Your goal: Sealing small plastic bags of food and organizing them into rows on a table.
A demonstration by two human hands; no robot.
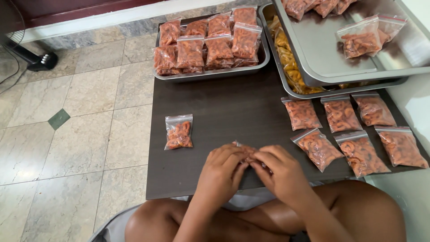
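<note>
Pale stone tiles run under a low dark board [233,112] where a person sits cross-legged at the near edge. Between both hands, just above that edge, sits a small clear bag of orange snack rings [245,152], mostly covered by fingers. The left hand [221,168] and right hand [280,172] meet over it, fingertips pressed together and pinching the bag's top strip. To do this well, I'd judge the strip should be pinched flat and the pressure run evenly from one end to the other, with no crumbs caught in it.

Just left of the hands lies a single sealed bag [178,131]. Toward the right edge, six filled bags [354,130] lie in two rows. At the far edge a steel tray [210,74] holds stacked bags, and beside it, at the far right corner, a deeper pan [291,87] carries yellowish snacks under a shallower tray [327,54] with a few more bags.

How full the held bag is, and whether its seal is shut, I cannot tell; the hands hide it. The stacked trays are cut off at the top.
</note>
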